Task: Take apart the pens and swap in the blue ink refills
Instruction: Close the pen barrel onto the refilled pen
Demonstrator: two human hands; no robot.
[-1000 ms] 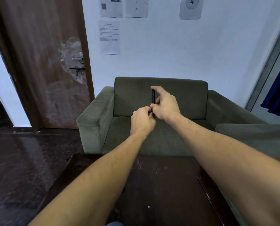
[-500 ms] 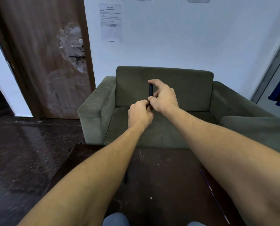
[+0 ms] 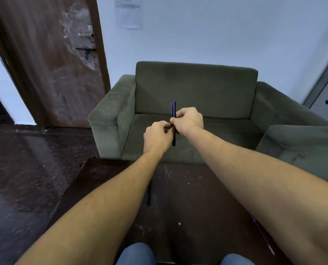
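Item: pen (image 3: 173,111), dark blue, held upright in the air at the centre of the frame, beyond the far edge of the bench (image 3: 188,203) and seen against the seat of the sofa. Its upper end stands clear above the hands; its lower end projects below them. The right hand (image 3: 188,120) is closed round the middle of the barrel, fingers curled. The left hand (image 3: 157,136) is set just beside and below it, touching it, with thumb and curled fingers pinching the same barrel. Both forearms are stretched out over the bench. On the dark, scratched bench top: a slim dark piece (image 3: 148,196), lying lengthwise in the lower centre and partly hidden by the left forearm; whether it is a whole pen cannot be told. A thin blue refill (image 3: 262,235) is laid along the right edge, lower right of the frame. Beyond the bench: a green sofa (image 3: 197,87). Upper left: a brown door (image 3: 50,60) with a metal handle. Top centre: a paper sheet (image 3: 129,12) fixed to the pale wall (image 3: 226,31). Left: a dark glossy floor (image 3: 25,169). Bottom edge: two knees (image 3: 136,254) in blue cloth.
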